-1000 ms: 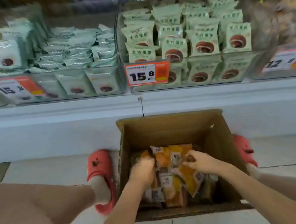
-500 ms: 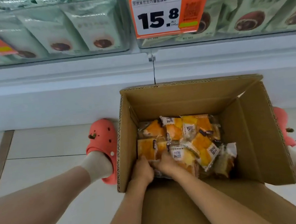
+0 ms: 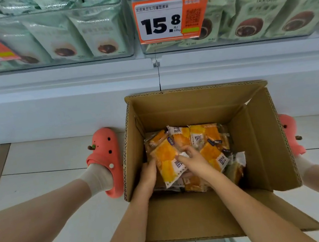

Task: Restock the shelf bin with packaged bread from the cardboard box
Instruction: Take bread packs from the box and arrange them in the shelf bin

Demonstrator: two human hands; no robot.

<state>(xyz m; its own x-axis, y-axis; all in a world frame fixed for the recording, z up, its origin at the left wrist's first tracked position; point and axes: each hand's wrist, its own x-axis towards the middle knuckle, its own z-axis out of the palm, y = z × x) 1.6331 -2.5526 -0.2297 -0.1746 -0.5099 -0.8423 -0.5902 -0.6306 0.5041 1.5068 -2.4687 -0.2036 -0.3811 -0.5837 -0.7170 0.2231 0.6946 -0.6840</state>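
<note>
An open cardboard box point(image 3: 192, 102) stands on the floor between my feet, holding several orange-and-yellow bread packets point(image 3: 208, 135). One packet point(image 3: 166, 159) is tilted up from the pile, and both hands hold it. My left hand point(image 3: 147, 175) grips its lower left edge. My right hand point(image 3: 195, 161) pinches its right side, thumb on top. Above, clear shelf bins point(image 3: 263, 38) hold pale green packets.
An orange price tag reading 15.8 point(image 3: 170, 17) hangs on the bin front. A second bin point(image 3: 55, 61) of green packets sits to the left. My pink clogs point(image 3: 105, 157) flank the box on the tiled floor. The box's near flap point(image 3: 203, 220) lies open toward me.
My hands have shifted from the near edge of the pile to one packet, which is raised and tilted now. The camera has moved closer to the box and shelf.
</note>
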